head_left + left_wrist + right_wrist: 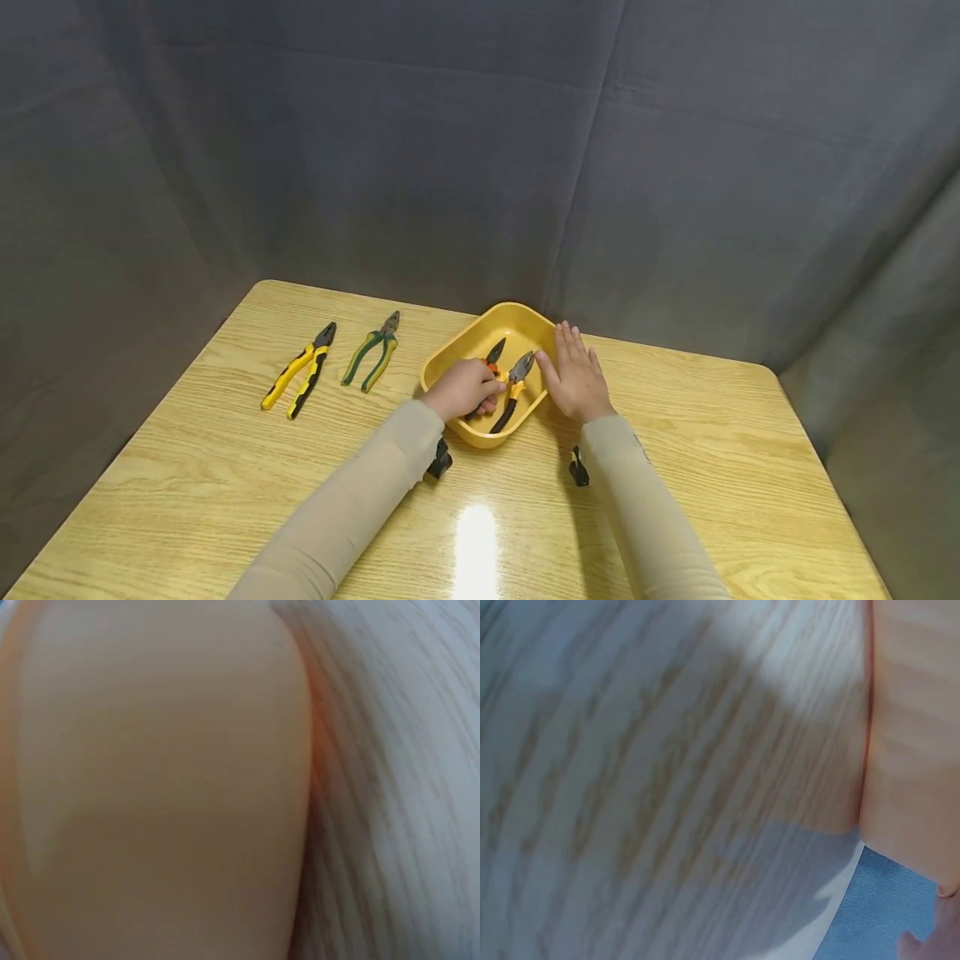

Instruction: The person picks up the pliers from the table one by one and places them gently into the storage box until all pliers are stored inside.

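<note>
Head view's sharp and evenly lit from overhead, with glare caught on the tabletop [476, 542]. Both wrist views are blurred badly, nothing's resolved.

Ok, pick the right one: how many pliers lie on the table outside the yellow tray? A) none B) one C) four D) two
D: a yellow-handled pair and a green-handled pair lie side by side on the table, left of the yellow tray; the other pliers are inside the tray.

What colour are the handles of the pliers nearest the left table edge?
Yellow and black, on the pliers; clearest in the head view.
</note>
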